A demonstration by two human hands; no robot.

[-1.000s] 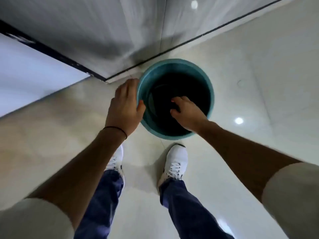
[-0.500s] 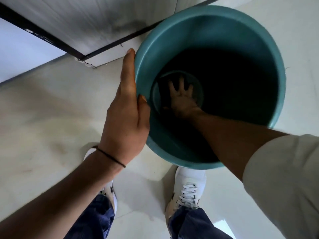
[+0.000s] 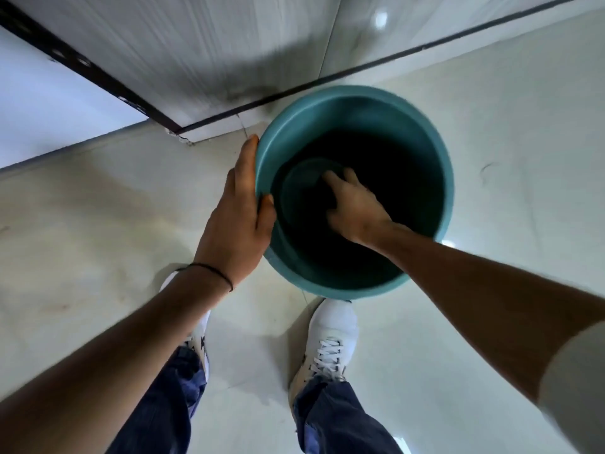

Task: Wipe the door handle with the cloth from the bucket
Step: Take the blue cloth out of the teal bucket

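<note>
From the head camera, looking straight down: a teal bucket [image 3: 353, 103] stands on the pale tiled floor [image 3: 82, 224], close to the foot of a grey door [image 3: 196, 44] with a dark strip along its bottom edge; the person's left hand [image 3: 237, 221] clasps the bucket's near-left rim, fingers laid flat along the outside wall and the thumb hooked over the lip onto the inside; a thin black band [image 3: 212, 273] circles that wrist; the right hand [image 3: 355, 208] is sunk down inside the bucket, fingers curled toward the dark bottom, but whether they are pinching anything I cannot tell, the inside being too black; the cloth itself cannot be made out in that shadow; below the bucket, two white shoes [image 3: 330, 335] and dark blue trouser legs [image 3: 337, 417] stand on the tiles, the right toe just beside the bucket's base.
</note>
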